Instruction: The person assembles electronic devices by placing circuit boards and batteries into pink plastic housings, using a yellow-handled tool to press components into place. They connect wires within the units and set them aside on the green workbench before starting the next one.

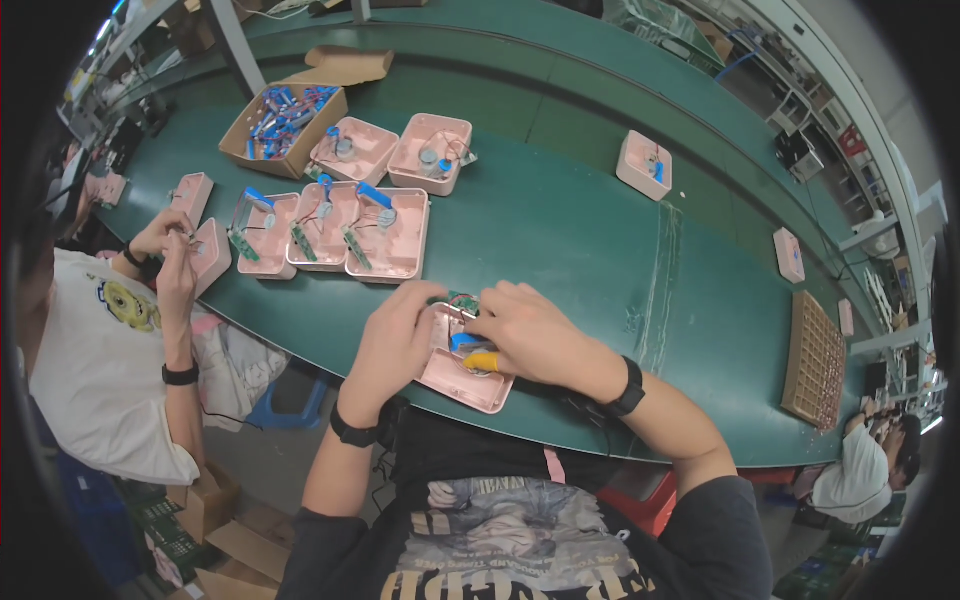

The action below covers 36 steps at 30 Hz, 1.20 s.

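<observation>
Close in front of me, a pink plastic housing (484, 393) lies open side up near the table's front edge. Curled against its left wall and far corner is my left hand (402, 332), closed on the housing. My right hand (528, 335) reaches over its right side with bent fingers pressed together; what they pinch is hidden. A small green circuit board (462, 299) shows between both hands at the far rim. Inside the housing sits a blue wrapped battery (464, 342). A yellow cover (482, 362), seemingly on a right fingertip, is beside it.
Several pink housings (412, 255) with boards and batteries stand at left. Behind them is a cardboard box (230, 143) of blue batteries. A co-worker's hands (175, 240) work at far left. Another housing (645, 165) and a gridded brown tray (803, 360) lie at right.
</observation>
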Available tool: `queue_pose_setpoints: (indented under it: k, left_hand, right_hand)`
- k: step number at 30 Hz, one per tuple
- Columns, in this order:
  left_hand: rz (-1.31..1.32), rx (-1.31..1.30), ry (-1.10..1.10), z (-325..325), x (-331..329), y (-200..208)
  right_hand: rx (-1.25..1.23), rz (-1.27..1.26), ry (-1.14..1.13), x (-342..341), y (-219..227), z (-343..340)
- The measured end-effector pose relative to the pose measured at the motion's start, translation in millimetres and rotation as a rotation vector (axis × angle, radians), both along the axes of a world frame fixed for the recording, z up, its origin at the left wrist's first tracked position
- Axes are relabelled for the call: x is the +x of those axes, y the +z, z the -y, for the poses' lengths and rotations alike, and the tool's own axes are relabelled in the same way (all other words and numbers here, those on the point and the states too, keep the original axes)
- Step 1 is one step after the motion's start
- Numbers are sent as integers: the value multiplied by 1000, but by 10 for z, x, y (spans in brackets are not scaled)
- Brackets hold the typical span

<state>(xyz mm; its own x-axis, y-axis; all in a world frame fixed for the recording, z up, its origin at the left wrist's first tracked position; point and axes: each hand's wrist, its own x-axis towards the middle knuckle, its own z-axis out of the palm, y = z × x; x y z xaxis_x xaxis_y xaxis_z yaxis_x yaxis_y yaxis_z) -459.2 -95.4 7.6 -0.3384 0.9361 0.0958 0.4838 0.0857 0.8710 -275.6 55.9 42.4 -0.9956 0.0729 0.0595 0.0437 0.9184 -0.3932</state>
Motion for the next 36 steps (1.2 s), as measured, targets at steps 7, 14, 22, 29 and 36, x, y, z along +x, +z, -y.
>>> queue_pose_setpoints:
  k: [7, 14, 22, 29, 36]
  left_hand:
    - [-127, 46, -365, -311, -265, -80]
    - [-128, -98, -482, -433, -307, 54]
    - [15, -58, -302, -347, -237, 137]
    - [206, -149, -93, -201, -94, 107]
    - [452, -63, 26, -101, 2, -152]
  right_hand:
    - [-160, 26, -2, 13, -123, -9]
    - [-475, 10, -128, 246, 75, -216]
    - [-257, 42, -416, 608, -61, -460]
    - [97, -207, -335, 480, -63, -297]
    - [-127, -326, -5, 160, -239, -179]
